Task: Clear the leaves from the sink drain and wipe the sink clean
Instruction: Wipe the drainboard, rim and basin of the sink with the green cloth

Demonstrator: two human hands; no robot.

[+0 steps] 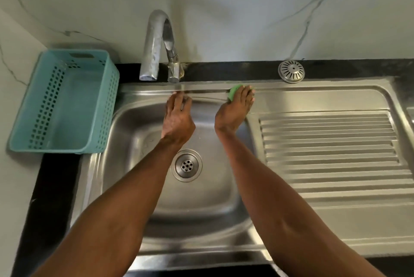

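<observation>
While the left hand is laid flat with straight fingers on the back rim of the sink, holding nothing, a green scrub pad is pressed against that rim by the right hand, its fingers spread over the pad. The drain is seen bare at the basin's centre. The strainer cap is set on the black counter, and 1 teal basket is placed beside the tap.
</observation>
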